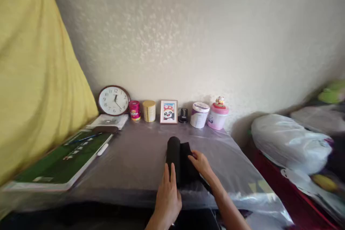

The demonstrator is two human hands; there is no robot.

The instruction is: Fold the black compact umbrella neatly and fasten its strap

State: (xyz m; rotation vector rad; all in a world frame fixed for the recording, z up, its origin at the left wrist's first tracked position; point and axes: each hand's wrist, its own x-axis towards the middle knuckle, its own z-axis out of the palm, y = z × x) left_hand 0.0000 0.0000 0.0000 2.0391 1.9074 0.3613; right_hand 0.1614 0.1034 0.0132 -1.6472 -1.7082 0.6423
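A black cylinder (173, 152), perhaps a roll of dark material, lies lengthwise near the front middle of the table. Beside it on the right spreads a flat black flap (185, 160) that seems joined to it; a thin black strip trails from its lower right. My left hand (168, 190) rests on the near end of the cylinder, with fingers stretched out along it. The fingers of my right hand (201, 163) are closed on the right edge of the flap. What lies beneath the black material is hidden.
Along the wall stand a round clock (114, 100), a pink tin (134, 110), a yellow canister (149, 110), a framed panda picture (169, 111), a small black object (183, 115) and two tubs (199, 115). A green board (61, 160) lies left. White plastic bags (291, 142) sit right, off the table.
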